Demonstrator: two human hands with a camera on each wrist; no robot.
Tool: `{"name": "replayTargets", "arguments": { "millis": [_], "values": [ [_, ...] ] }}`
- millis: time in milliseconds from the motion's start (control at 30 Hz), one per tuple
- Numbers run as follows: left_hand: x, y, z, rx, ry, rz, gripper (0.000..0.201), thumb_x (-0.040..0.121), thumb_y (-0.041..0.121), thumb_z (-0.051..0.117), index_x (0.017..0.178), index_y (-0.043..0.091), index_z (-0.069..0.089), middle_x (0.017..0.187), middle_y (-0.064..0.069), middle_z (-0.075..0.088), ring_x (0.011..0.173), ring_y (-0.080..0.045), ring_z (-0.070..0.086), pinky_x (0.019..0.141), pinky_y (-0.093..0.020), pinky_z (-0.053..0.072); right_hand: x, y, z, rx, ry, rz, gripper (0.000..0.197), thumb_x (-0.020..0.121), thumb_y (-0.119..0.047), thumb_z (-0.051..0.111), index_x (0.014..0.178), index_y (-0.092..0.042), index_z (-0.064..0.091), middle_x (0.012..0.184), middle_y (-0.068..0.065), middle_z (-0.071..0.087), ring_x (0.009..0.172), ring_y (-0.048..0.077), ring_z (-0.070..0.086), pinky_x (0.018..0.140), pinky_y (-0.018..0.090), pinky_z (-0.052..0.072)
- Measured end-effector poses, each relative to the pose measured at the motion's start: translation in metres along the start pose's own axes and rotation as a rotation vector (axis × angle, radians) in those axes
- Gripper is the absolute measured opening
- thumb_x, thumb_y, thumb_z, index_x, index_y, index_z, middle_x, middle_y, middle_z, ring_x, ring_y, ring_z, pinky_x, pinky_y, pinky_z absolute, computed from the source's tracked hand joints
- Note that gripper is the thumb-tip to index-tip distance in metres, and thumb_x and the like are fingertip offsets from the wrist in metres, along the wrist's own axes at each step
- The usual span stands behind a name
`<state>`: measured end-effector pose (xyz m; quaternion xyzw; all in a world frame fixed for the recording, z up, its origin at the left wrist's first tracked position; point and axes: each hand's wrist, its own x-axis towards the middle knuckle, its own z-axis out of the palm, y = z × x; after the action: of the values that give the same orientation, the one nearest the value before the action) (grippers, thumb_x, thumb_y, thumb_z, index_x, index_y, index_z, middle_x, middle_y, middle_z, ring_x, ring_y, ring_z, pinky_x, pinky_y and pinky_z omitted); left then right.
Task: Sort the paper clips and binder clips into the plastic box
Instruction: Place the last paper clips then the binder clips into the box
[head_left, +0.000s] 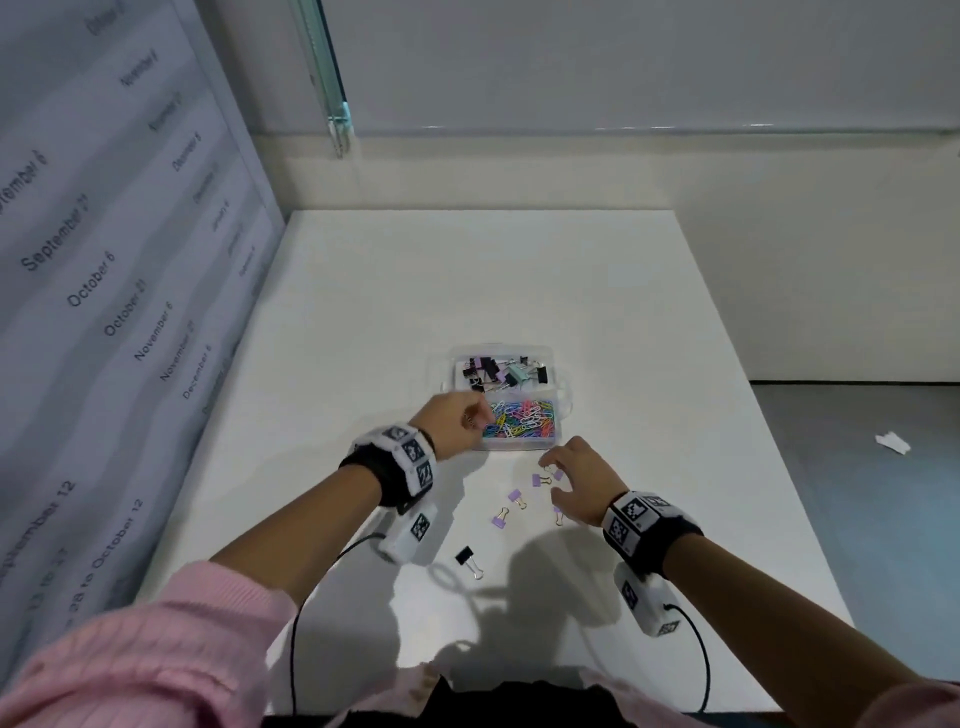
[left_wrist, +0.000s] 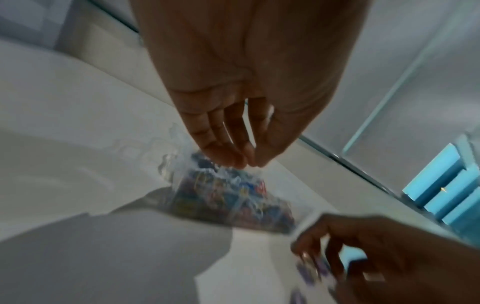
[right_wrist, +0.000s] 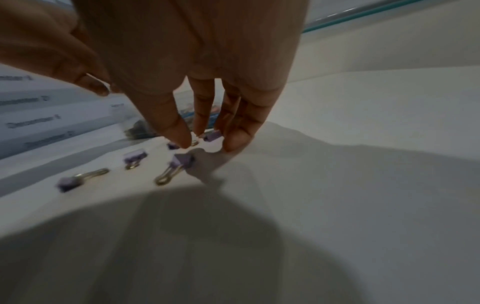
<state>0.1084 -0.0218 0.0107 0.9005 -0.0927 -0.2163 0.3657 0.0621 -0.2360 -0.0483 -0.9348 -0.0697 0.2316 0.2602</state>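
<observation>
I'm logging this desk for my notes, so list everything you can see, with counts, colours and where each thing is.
plastic box: one, clear, two compartments, mid-table.
binder clips in box: several, mostly black, far compartment.
paper clips: many, mixed colours, near compartment.
purple binder clips: about five, loose on the table by the right hand.
black binder clip: one, on the table nearest the person.
table: one, white.
wall calendar: one, left.
left hand: fingertips together over the paper clips.
right hand: fingers spread over the purple clips.
</observation>
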Motion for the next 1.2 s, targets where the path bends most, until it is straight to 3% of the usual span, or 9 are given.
{"name": "replayTargets", "arguments": {
  "millis": [67, 167, 367, 500, 633, 800, 933, 1133, 1200],
  "values": [
    [-0.024, -0.005, 0.012, 0.098, -0.136, 0.012, 0.019, 0.082, 0.007, 0.059, 0.100, 0.013, 0.062, 0.092, 0.003, 0.057, 0.070, -0.003, 0.050, 0.064, -0.012, 0.041, -0.006, -0.005, 0.002, 0.012, -0.062, -0.078, 0.032, 0.069, -0.017, 0.053, 0.099, -0.021, 0.062, 0.092, -0.001, 0.043, 0.081, 0.012, 0.047, 0.080, 0.026, 0.040],
    [-0.053, -0.022, 0.031, 0.243, -0.289, -0.061, 0.043, 0.073, 0.024, 0.075, 0.110, 0.015, 0.055, 0.099, 0.003, 0.045, 0.083, -0.012, 0.049, 0.076, -0.022, 0.044, -0.016, -0.003, -0.003, 0.003, -0.158, -0.154, 0.035, 0.069, -0.025, 0.052, 0.103, -0.020, 0.063, 0.092, -0.002, 0.044, 0.071, -0.004, 0.038, 0.066, 0.008, 0.029],
    [-0.086, -0.052, 0.055, 0.218, -0.280, -0.129, 0.056, 0.068, 0.017, 0.077, 0.116, 0.013, 0.046, 0.103, 0.004, 0.033, 0.084, -0.016, 0.043, 0.082, -0.028, 0.045, -0.030, 0.019, -0.012, -0.005, -0.184, -0.132, 0.067, 0.067, -0.019, 0.077, 0.126, -0.023, 0.046, 0.101, -0.002, 0.035, 0.072, -0.004, 0.038, 0.065, -0.001, 0.036],
    [-0.083, -0.046, 0.069, 0.153, -0.205, -0.098, 0.054, 0.076, 0.013, 0.072, 0.122, 0.014, 0.045, 0.110, 0.000, 0.038, 0.083, -0.013, 0.043, 0.083, -0.026, 0.043, -0.030, 0.007, 0.003, 0.032, -0.188, -0.128, 0.075, 0.066, -0.015, 0.077, 0.131, -0.024, 0.041, 0.105, -0.002, 0.032, 0.073, -0.004, 0.037, 0.062, 0.000, 0.036],
    [-0.063, -0.027, 0.081, 0.094, -0.135, -0.082, 0.063, 0.077, 0.012, 0.071, 0.132, 0.016, 0.040, 0.122, -0.005, 0.039, 0.088, -0.016, 0.050, 0.088, -0.031, 0.047, -0.023, -0.014, 0.018, 0.033, -0.155, -0.154, 0.079, 0.064, -0.016, 0.078, 0.133, -0.017, 0.040, 0.101, -0.003, 0.032, 0.094, 0.011, 0.038, 0.081, 0.015, 0.032],
    [-0.047, -0.016, 0.094, 0.038, -0.018, -0.106, 0.067, 0.072, 0.006, 0.071, 0.131, 0.011, 0.040, 0.122, -0.011, 0.043, 0.111, -0.024, 0.050, 0.092, -0.025, 0.040, -0.013, -0.030, 0.033, 0.062, -0.075, -0.131, 0.068, 0.061, -0.018, 0.080, 0.122, -0.012, 0.050, 0.104, 0.006, 0.042, 0.098, 0.021, 0.044, 0.078, 0.018, 0.032],
    [-0.049, -0.023, 0.093, 0.038, -0.026, -0.082, 0.064, 0.071, 0.009, 0.073, 0.128, 0.010, 0.043, 0.119, -0.011, 0.044, 0.101, -0.024, 0.054, 0.084, -0.022, 0.041, -0.011, -0.029, 0.033, 0.011, -0.079, -0.136, 0.044, 0.064, -0.021, 0.078, 0.103, -0.011, 0.059, 0.092, 0.001, 0.043, 0.082, 0.017, 0.042, 0.062, 0.019, 0.030],
    [-0.049, -0.022, 0.096, 0.126, -0.094, -0.064, 0.050, 0.070, 0.016, 0.076, 0.113, 0.010, 0.051, 0.101, 0.002, 0.032, 0.080, -0.018, 0.047, 0.082, -0.032, 0.048, -0.013, -0.039, 0.031, -0.075, -0.118, -0.119, 0.010, 0.071, -0.010, 0.060, 0.078, -0.017, 0.059, 0.073, -0.008, 0.037, 0.078, 0.024, 0.048, 0.065, 0.023, 0.032],
    [-0.046, -0.020, 0.094, 0.168, -0.097, -0.072, 0.038, 0.075, 0.016, 0.072, 0.108, 0.010, 0.055, 0.098, 0.001, 0.034, 0.087, -0.025, 0.053, 0.083, -0.033, 0.046, -0.012, -0.038, 0.031, -0.075, -0.120, -0.107, 0.026, 0.068, -0.008, 0.060, 0.060, -0.027, 0.044, 0.070, -0.011, 0.033, 0.073, 0.019, 0.043, 0.056, 0.021, 0.029]
  ]
}}
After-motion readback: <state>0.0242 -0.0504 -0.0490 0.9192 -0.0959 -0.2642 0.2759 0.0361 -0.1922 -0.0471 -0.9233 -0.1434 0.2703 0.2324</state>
